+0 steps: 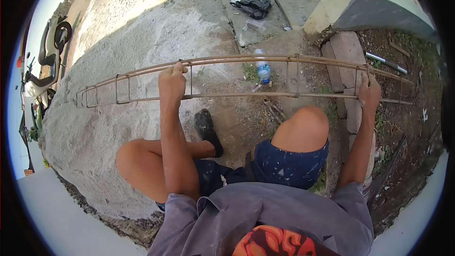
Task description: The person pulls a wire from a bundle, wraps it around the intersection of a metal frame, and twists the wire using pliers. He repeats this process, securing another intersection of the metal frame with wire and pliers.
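A long, narrow rebar cage point(239, 96) spans the view from left to right in front of my knees. Its rusty bars are joined by several rectangular wire stirrups. My left hand point(172, 83) is closed around the cage left of its middle, with the fingers curled over the upper bars. Toward the right end, my right hand point(369, 90) grips the cage too, fingers bent at the upper bars. Behind the bars, a plastic bottle point(263, 72) with a blue cap lies on the ground.
A black plastic bag point(252, 4) lies on a concrete slab ahead. Brick-like blocks point(346, 61) and a metal tube point(386, 62) are at right, below a pale wall point(360, 4). A sand heap point(95, 151) is at left, with a motorbike point(40, 83) beyond.
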Available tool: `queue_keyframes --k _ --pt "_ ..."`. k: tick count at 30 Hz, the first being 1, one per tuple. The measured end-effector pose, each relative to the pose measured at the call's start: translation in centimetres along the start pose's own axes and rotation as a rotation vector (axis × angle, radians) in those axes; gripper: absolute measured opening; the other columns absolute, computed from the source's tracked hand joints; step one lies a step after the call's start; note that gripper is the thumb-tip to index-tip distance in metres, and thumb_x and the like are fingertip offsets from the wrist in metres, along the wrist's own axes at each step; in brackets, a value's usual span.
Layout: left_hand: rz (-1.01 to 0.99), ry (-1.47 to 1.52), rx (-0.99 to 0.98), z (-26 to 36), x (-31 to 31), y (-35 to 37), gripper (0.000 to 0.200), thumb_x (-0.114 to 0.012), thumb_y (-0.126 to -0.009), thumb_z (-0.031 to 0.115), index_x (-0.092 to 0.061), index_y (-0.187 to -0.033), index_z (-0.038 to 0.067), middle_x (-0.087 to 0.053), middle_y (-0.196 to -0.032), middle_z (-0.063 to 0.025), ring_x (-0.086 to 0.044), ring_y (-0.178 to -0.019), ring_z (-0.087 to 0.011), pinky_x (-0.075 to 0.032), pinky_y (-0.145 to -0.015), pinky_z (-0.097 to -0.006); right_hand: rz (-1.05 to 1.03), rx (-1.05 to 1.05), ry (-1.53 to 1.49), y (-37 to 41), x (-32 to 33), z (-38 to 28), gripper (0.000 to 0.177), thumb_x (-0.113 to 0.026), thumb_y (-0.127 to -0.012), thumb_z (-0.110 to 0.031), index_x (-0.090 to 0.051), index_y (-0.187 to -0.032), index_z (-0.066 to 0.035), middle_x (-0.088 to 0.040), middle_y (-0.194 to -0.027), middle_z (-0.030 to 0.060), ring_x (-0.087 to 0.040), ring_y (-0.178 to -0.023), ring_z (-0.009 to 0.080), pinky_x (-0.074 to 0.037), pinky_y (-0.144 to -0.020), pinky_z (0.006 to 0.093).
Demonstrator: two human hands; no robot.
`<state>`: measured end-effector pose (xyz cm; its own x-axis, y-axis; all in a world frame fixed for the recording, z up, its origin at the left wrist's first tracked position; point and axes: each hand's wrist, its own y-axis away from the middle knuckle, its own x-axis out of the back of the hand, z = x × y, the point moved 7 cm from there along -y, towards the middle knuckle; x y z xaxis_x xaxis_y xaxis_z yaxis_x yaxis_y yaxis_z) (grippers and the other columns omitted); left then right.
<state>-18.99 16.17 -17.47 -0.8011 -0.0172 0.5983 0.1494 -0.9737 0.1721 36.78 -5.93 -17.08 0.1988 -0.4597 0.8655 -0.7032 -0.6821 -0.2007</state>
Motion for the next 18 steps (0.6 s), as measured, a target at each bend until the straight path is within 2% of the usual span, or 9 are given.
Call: queue_keyframes --k 2,4,7,9,12,13,14,16,18 --pt "0.047 -0.043 0.046 0.6 2.5 -2.5 0.034 -0.054 -0.097 0.027 -0.069 -0.085 -0.002 -0.049 -0.057 0.0003 -0.04 -0.047 -0.0085 -0.031 -0.044 -0.0282 0.101 0.102 -0.009 0.6 -0.5 -3.8 0.035 -0.049 -0.097 -0.034 -0.065 -0.098 -0.003 -0.065 -0.09 0.0259 -0.06 -0.087 0.047 -0.047 -0.074 0.0504" --pt "0.113 -0.098 0.055 -1.3 4.9 -6.3 0.034 -0.054 -0.097 0.03 -0.069 -0.09 0.0 -0.047 -0.056 0.0015 -0.04 -0.046 -0.0078 -0.031 -0.043 -0.0274 -0.046 -0.028 -0.085 1.2 -1.8 -7.7 0.033 -0.052 -0.094 -0.035 -0.062 -0.088 -0.004 -0.065 -0.085 0.0246 -0.061 -0.085 0.0464 -0.047 -0.073 0.0526" --pt "0.067 -0.097 0.12 -5.6 7.0 -10.9 0.035 -0.053 -0.097 0.03 -0.069 -0.093 0.0 -0.051 -0.059 0.0004 -0.044 -0.047 -0.0082 -0.034 -0.043 -0.0264 -0.18 0.008 -0.121 2.6 -4.4 -12.5 0.032 -0.052 -0.094 -0.031 -0.063 -0.085 -0.002 -0.066 -0.085 0.024 -0.062 -0.084 0.0465 -0.048 -0.075 0.0534" --pt "0.002 -0.024 0.212 -7.7 6.6 -12.6 0.034 -0.053 -0.097 0.03 -0.068 -0.095 -0.001 -0.055 -0.061 -0.0013 -0.049 -0.049 -0.0084 -0.036 -0.043 -0.0256 -0.258 -0.008 -0.135 2.6 -7.1 -12.0 0.03 -0.053 -0.092 -0.029 -0.064 -0.084 -0.002 -0.067 -0.087 0.0246 -0.063 -0.086 0.0457 -0.048 -0.076 0.0539" --pt "-0.032 -0.175 0.1 -10.9 3.8 -14.6 0.032 -0.054 -0.096 0.027 -0.066 -0.099 -0.002 -0.063 -0.069 -0.0062 -0.057 -0.054 -0.0122 -0.043 -0.047 -0.0275 -0.247 -0.041 -0.202 2.8 -9.8 -9.7 0.026 -0.057 -0.089 -0.026 -0.065 -0.084 -0.002 -0.066 -0.089 0.0262 -0.064 -0.088 0.0447 -0.05 -0.077 0.0527" --pt "0.021 -0.299 0.087 -10.2 4.1 -14.8 0.032 -0.056 -0.093 0.022 -0.064 -0.108 -0.004 -0.068 -0.083 -0.0119 -0.066 -0.07 -0.0178 -0.05 -0.062 -0.029 -0.247 -0.03 -0.224 2.6 -9.5 -9.7 0.025 -0.057 -0.089 -0.026 -0.065 -0.085 -0.002 -0.066 -0.089 0.0261 -0.064 -0.089 0.0444 -0.05 -0.077 0.0523" --pt "0.176 -0.395 -0.032 -9.1 5.0 -14.1 0.033 -0.056 -0.093 0.022 -0.063 -0.111 -0.005 -0.068 -0.088 -0.013 -0.066 -0.075 -0.0193 -0.05 -0.067 -0.0294 -0.251 -0.028 -0.246 2.8 -9.2 -9.8 0.024 -0.058 -0.088 -0.025 -0.065 -0.085 -0.002 -0.067 -0.089 0.026 -0.064 -0.089 0.044 -0.05 -0.077 0.0519" --pt "0.48 -0.537 -0.303 -4.9 4.9 -11.8 0.035 -0.057 -0.092 0.02 -0.062 -0.115 -0.006 -0.068 -0.096 -0.0152 -0.067 -0.084 -0.0222 -0.05 -0.078 -0.0301 -0.256 -0.026 -0.226 2.7 -8.4 -9.6 0.023 -0.059 -0.088 -0.024 -0.066 -0.086 -0.002 -0.067 -0.089 0.0254 -0.064 -0.089 0.0431 -0.051 -0.076 0.0511" --pt "0.488 -0.411 -0.495 2.0 2.5 -7.3 0.035 -0.058 -0.093 0.019 -0.062 -0.118 -0.005 -0.067 -0.1 -0.0148 -0.065 -0.091 -0.0207 -0.049 -0.084 -0.0301 -0.284 -0.024 -0.158 2.8 -8.1 -10.1 0.023 -0.059 -0.088 -0.023 -0.067 -0.088 -0.002 -0.067 -0.09 0.0246 -0.065 -0.09 0.0421 -0.051 -0.075 0.0504"
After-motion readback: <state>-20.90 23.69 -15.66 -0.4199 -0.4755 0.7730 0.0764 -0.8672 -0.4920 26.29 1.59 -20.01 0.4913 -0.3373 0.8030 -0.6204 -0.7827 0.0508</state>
